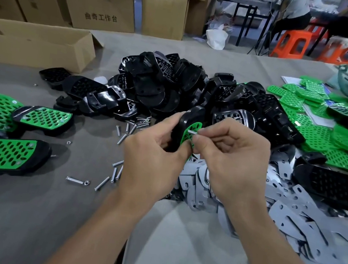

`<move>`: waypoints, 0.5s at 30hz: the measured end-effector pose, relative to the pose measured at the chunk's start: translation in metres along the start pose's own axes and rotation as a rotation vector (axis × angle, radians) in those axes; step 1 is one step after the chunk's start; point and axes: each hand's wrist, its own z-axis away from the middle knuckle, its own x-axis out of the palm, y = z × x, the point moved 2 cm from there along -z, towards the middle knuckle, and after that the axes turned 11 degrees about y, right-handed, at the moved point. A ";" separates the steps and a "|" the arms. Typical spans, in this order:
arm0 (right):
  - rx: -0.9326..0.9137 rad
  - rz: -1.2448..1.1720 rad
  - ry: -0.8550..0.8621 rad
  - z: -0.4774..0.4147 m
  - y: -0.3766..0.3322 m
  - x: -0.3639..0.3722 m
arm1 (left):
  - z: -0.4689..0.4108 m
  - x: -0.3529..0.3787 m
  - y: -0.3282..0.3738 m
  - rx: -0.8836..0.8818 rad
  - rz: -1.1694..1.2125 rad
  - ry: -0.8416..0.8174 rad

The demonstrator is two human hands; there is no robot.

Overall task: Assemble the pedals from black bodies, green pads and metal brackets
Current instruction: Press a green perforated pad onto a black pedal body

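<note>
Two grips busy | we're holding black body with green pad on edge in left grip so pad face is reachable | right grip pinching screw, aiming it into pad

You had even, bright overhead light; tabletop shadows were soft, black bodies showed faint glare. Frame edges bowed; background cartons were blurred.

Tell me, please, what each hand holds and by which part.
The left hand grips a black pedal body by its lower end; the right hand pinches a screw by one end.
</note>
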 end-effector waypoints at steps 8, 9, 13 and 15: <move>-0.040 0.247 0.017 0.006 -0.003 0.001 | 0.006 -0.002 -0.002 0.121 -0.211 0.073; -0.011 0.219 0.004 0.006 -0.003 0.001 | 0.006 -0.002 0.000 0.144 -0.222 0.090; 0.071 0.190 -0.063 0.002 0.000 -0.002 | 0.006 -0.004 0.004 0.195 -0.284 0.100; -0.067 0.406 -0.060 0.006 -0.001 0.003 | 0.006 -0.004 0.002 0.191 -0.284 0.079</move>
